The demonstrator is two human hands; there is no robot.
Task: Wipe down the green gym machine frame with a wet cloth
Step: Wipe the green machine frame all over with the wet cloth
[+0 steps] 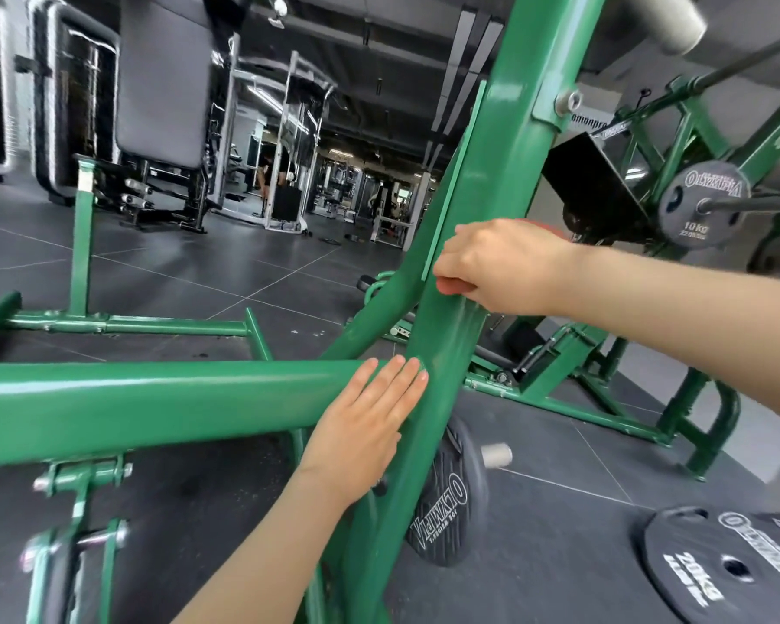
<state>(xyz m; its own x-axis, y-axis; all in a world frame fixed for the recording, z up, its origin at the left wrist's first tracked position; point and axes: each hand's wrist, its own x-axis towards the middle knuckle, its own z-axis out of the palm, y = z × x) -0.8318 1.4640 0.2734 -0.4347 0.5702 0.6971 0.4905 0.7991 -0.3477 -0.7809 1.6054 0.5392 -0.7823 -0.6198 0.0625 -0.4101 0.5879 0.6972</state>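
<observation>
- Far left, a low green-painted steel base rail (127,327) lies on the dark grey tiled gym floor (176,268), with a short green post standing up from it. Behind that sits a grey padded backrest (163,83) on a black stand.
- Across the lower left runs a thick, glossy green horizontal frame tube (154,403), which meets the upright near the middle of the shot.
- The left hand (365,425) lies flat right at that joint, fingers straight and together, palm on the tube and fingertips touching the upright. It's just resting there, not gripping anything.
- The tall green slanted upright post of the gym machine frame (509,173) runs from bottom centre to the top, with a thin green plate welded along its left edge.
- The right hand (500,263) is partway up that post, fingers curled around a reddish-pink cloth (455,286) pressed against the metal. Only small bits of the cloth peek out under and behind the hand, so I can't tell if it's wet.
- Below, a black Olympia weight plate (442,506) hangs on a peg behind the post.
- Bottom right, a black 20 kg plate (717,569) lies flat on the floor.
- Upper right, a grey 10 kg plate (703,204) sits on a bar of another green machine.
</observation>
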